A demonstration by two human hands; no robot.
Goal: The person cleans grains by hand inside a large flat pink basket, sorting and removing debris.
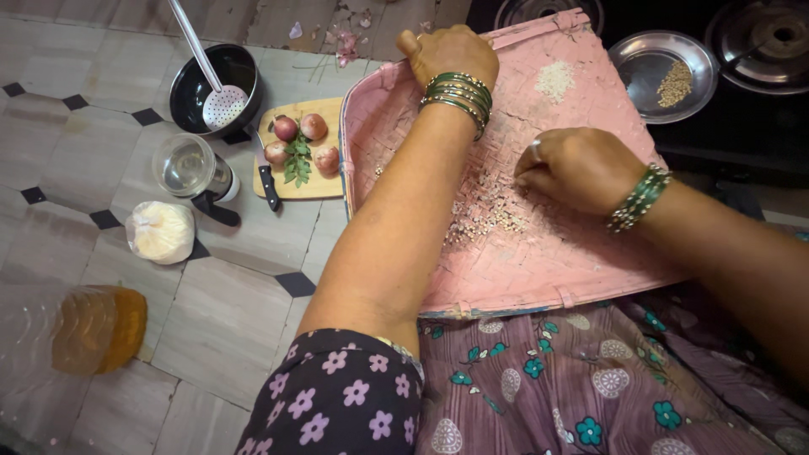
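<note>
From my remote seat I see the left hand point(447, 52) clamped over the far rim of the pink woven winnowing tray point(581, 261), while the right hand point(577, 167) rests on the weave with fingertips pinched together over the scattered grains point(489, 217); the hands are well apart. The tray lies across the lap, its far corner near the stove point(758, 126). I judge the risk to be a tilt: if the grip at 12 o'clock slackens, the loose grains could slide off toward 6 o'clock onto the skirt. A small sorted heap point(555, 80) lies at 1 o'clock of the tray. Beyond it, a steel plate point(649, 63) holds brownish grain. At 9 o'clock, a black pot point(192, 88) holds a slotted ladle point(224, 104), and a glass jar point(184, 166) looks empty.
</note>
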